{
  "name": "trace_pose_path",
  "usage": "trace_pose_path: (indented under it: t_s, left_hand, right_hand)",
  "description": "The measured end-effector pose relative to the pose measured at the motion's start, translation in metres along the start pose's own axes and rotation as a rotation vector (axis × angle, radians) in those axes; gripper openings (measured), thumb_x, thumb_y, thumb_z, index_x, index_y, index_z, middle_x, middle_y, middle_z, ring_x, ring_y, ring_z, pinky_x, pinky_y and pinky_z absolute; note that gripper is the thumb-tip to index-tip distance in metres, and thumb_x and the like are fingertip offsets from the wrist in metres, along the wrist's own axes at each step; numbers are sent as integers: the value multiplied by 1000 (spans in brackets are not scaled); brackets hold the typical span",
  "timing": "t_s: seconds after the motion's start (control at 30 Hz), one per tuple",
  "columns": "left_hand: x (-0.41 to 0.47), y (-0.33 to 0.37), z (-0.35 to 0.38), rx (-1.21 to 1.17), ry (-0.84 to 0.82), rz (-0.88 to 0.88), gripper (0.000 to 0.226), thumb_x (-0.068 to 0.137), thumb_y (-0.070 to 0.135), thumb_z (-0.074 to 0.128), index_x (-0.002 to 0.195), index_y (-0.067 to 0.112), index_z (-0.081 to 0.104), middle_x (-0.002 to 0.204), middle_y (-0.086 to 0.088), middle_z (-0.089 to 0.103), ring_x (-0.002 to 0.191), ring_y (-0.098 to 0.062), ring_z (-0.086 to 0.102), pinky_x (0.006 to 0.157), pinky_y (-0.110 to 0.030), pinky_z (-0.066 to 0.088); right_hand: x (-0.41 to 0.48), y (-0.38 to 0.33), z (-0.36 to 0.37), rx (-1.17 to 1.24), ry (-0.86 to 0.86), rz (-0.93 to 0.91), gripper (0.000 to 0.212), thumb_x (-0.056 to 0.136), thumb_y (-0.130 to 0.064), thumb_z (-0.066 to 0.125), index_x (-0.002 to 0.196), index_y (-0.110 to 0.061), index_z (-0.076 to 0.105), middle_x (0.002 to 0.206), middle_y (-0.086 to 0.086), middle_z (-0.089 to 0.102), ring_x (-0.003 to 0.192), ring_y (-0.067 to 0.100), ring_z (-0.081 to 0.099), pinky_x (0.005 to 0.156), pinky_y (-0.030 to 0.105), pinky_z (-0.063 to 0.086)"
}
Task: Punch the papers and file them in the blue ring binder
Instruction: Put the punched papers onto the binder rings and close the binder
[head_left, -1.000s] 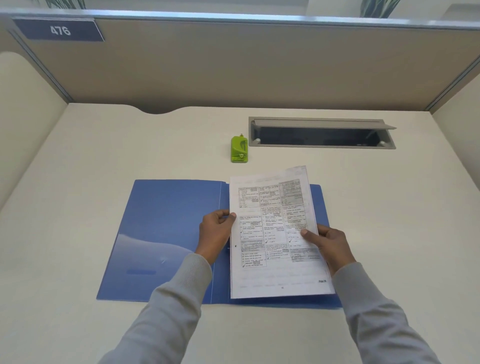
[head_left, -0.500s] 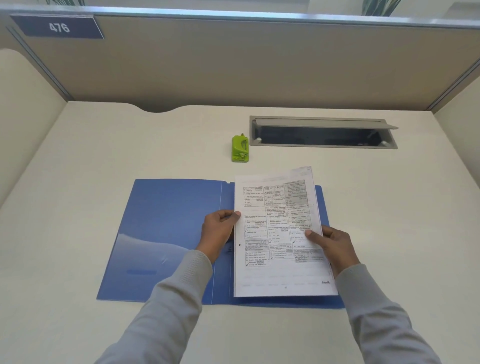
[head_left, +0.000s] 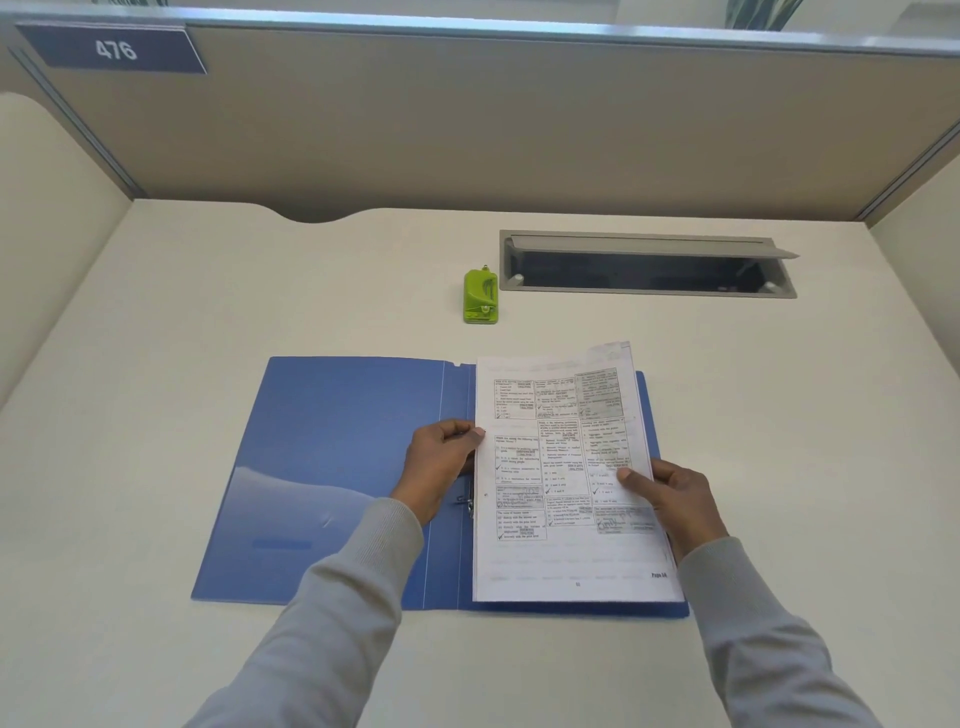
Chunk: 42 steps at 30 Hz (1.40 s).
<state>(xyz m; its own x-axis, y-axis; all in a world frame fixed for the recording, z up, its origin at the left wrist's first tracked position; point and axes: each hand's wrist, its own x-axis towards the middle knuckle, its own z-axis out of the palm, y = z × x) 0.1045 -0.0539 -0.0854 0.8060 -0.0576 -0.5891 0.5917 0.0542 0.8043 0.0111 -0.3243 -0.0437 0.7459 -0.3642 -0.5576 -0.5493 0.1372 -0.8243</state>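
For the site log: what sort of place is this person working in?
Probably an office cubicle or study carrel: a cream desk walled by beige partition panels, a blue plaque numbered 476, and a grey flip-lid cable slot in the desktop.

A cream desk (head_left: 208, 312) boxed in by beige partitions (head_left: 467, 130); a blue plate (head_left: 114, 49) reads 476, and a grey cable hatch (head_left: 649, 241) stands open.
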Motion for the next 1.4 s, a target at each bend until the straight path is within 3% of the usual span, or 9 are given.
trace_pose_path:
  t_s: [0.23,0.57,0.7,0.87,1.1,1.3,1.4]
  left_hand:
    - [3,-2,1,18,13,-3,20,90,18,76,108,10,75,102,-8,79,103,-32,74,94,-44,60]
    - [-4,5,4,-41,-13,-25,15,94,3,68,107,9,72,110,-17,76,98,-28,72,95,-40,59]
    - [-7,5,4,21,31,12,24,87,11,78,108,18,71,102,-15,78,100,-33,75,94,-46,60]
    - [-21,7,-2,211,142,79,32,80,26,85,104,24,64,87,-2,80,86,-25,76,85,-46,63]
    - [-46,11,-17,525,2,80,23,81,33,84,93,23,67,78,4,79,67,-12,67,66,-30,57]
    - [-50,6,-20,534,-62,44,17,82,29,84,95,21,77,86,7,80,85,-11,76,73,-26,60]
    - [-53,5,-18,518,-53,45,13,83,26,84,95,20,80,87,9,80,85,-6,75,67,-18,55]
  right_hand:
    - [3,3,1,-23,17,4,18,87,-6,78,104,-9,79,99,10,82,92,35,78,90,54,61]
    - [4,5,1,-13,12,44,20,89,-6,75,108,-7,78,101,12,81,93,37,78,90,55,61]
    - [4,6,0,5,0,77,21,89,-3,74,110,-5,77,103,15,80,96,40,76,91,58,60]
    - [1,7,-1,3,1,63,23,89,-2,74,112,-3,76,104,15,80,98,41,76,91,56,60]
    - [1,9,-3,-4,10,27,24,88,0,74,112,-1,76,104,15,80,98,38,76,92,52,60]
    - [-3,6,-1,-5,8,12,20,92,-3,71,112,-2,75,107,16,79,97,36,76,87,45,61]
    - [-4,5,-1,-8,-13,14,20,94,-6,69,114,-6,74,109,14,79,100,36,75,91,49,60]
